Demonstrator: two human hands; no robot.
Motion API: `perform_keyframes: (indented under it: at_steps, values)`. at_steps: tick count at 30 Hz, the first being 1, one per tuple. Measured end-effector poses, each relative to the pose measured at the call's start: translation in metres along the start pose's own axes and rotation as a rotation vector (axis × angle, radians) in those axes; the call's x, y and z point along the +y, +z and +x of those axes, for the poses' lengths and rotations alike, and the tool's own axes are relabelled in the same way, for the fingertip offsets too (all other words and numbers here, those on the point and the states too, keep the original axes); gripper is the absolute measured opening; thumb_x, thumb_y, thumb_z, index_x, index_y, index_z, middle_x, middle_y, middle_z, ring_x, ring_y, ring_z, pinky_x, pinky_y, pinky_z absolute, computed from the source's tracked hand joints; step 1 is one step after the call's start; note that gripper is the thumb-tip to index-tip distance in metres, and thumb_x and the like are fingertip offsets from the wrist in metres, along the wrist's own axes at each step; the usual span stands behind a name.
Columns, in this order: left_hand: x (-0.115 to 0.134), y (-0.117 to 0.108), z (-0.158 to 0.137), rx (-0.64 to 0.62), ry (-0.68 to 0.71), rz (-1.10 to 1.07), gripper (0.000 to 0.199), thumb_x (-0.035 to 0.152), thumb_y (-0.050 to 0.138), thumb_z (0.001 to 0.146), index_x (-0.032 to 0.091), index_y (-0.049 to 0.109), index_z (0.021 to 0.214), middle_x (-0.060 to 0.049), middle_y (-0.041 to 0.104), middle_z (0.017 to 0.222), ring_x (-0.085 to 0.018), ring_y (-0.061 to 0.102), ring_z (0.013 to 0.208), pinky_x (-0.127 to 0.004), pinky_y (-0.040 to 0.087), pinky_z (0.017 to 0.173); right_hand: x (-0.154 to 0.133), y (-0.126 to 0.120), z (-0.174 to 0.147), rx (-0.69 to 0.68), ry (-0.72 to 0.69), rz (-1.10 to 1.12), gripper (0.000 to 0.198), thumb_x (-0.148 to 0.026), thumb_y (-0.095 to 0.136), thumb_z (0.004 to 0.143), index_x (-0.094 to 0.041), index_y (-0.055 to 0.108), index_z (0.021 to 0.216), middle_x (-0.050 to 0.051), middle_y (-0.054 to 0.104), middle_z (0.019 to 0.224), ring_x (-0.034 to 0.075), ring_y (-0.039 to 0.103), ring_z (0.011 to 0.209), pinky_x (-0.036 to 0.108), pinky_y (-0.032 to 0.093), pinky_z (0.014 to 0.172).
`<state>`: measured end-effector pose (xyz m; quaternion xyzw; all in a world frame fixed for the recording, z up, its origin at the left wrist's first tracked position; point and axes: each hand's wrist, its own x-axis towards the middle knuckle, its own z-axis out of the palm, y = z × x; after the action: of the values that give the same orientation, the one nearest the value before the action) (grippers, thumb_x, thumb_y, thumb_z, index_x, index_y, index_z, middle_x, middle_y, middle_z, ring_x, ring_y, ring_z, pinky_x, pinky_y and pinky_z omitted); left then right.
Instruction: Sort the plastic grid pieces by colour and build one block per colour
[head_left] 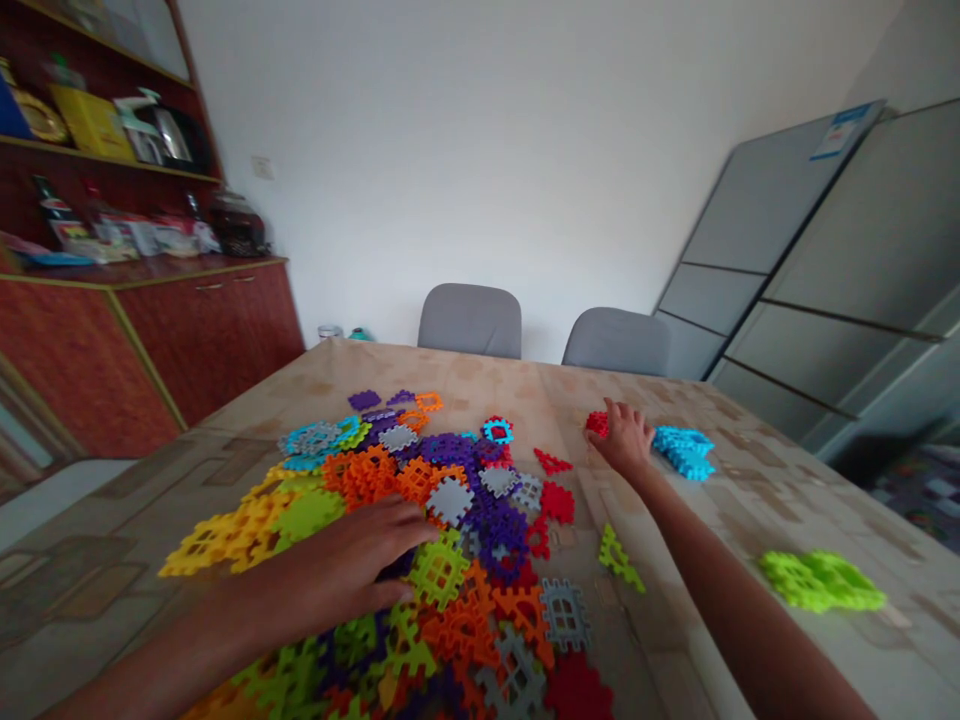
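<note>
A large mixed heap of interlocking plastic building pieces (450,500) in purple, orange, yellow, grey, lime and red spreads over the table. My left hand (382,550) reaches in from the left over the heap, thumb and fingers apart, beside a lime window piece (439,572). Farther off, my right hand (628,440) has its thumb and fingers around a red building piece (597,424), which it partly hides. Just right of that hand lies a stack of blue pieces (684,452). Lime pieces (821,580) are grouped nearer the right edge.
A lone lime triangle piece (619,558) and a red triangle piece (553,461) lie between the heap and my right arm. Two grey chairs (470,318) stand behind the patterned table (517,385). A wooden cabinet (217,325) is at left, a grey fridge (750,210) at right.
</note>
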<state>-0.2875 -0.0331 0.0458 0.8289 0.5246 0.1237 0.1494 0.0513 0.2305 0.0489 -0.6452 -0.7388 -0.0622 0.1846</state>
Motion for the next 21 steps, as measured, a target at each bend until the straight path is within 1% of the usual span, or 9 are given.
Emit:
perform_keyframes:
  at_steps: [2,6,10,13,16,18,21]
  values:
    - [0.001,0.0,0.0,-0.006,-0.012,0.0,0.05,0.032,0.072,0.092,0.028,0.06,0.141,-0.011,0.062,0.14,-0.035,0.056,0.131,-0.048,0.046,0.11,-0.002,0.006,0.017,-0.024,0.0,-0.063,0.061,-0.032,0.067,0.091,-0.018,0.047,0.146,0.017,0.052,0.145,0.036,0.047,0.131,0.054,0.035,0.108]
    - [-0.003,0.003,-0.002,0.03,-0.013,-0.023,0.052,0.034,0.074,0.091,0.031,0.06,0.141,-0.009,0.062,0.14,-0.034,0.057,0.13,-0.045,0.046,0.11,-0.009,0.018,0.04,-0.062,0.015,-0.171,0.049,-0.041,0.065,0.097,-0.02,0.054,0.14,0.012,0.053,0.144,0.033,0.052,0.129,0.057,0.04,0.107]
    - [-0.008,0.008,-0.005,0.016,-0.029,-0.037,0.054,0.033,0.074,0.091,0.034,0.058,0.142,-0.007,0.06,0.144,-0.032,0.056,0.132,-0.042,0.047,0.11,-0.011,0.029,0.049,-0.097,0.015,-0.255,0.043,-0.038,0.065,0.098,-0.02,0.057,0.136,0.011,0.056,0.141,0.032,0.055,0.127,0.057,0.044,0.106]
    - [-0.008,0.006,-0.006,0.012,-0.018,-0.048,0.054,0.036,0.073,0.093,0.036,0.055,0.144,-0.006,0.059,0.144,-0.031,0.056,0.132,-0.042,0.046,0.111,-0.009,0.033,0.051,-0.124,0.004,-0.287,0.039,-0.036,0.064,0.099,-0.019,0.059,0.134,0.011,0.058,0.139,0.031,0.057,0.125,0.056,0.047,0.105]
    - [-0.005,-0.005,-0.005,-0.014,-0.003,-0.067,0.051,0.04,0.068,0.096,0.035,0.055,0.145,-0.006,0.06,0.144,-0.031,0.057,0.131,-0.04,0.047,0.11,-0.009,0.032,0.05,-0.14,-0.011,-0.288,0.038,-0.036,0.064,0.099,-0.019,0.06,0.132,0.011,0.059,0.138,0.03,0.058,0.123,0.055,0.047,0.104]
    - [-0.003,-0.015,-0.004,-0.034,-0.007,-0.09,0.048,0.039,0.065,0.098,0.034,0.055,0.145,-0.005,0.061,0.143,-0.029,0.06,0.128,-0.037,0.048,0.107,-0.011,0.027,0.048,-0.139,-0.02,-0.271,0.039,-0.037,0.064,0.099,-0.019,0.059,0.133,0.011,0.059,0.138,0.03,0.058,0.123,0.055,0.047,0.103]
    - [-0.002,-0.032,-0.004,-0.006,-0.043,-0.083,0.042,0.037,0.06,0.101,0.034,0.057,0.143,-0.003,0.063,0.141,-0.026,0.061,0.127,-0.035,0.047,0.108,-0.016,0.014,0.044,-0.118,-0.049,-0.222,0.04,-0.037,0.065,0.099,-0.019,0.059,0.134,0.011,0.059,0.138,0.03,0.059,0.123,0.056,0.048,0.103]
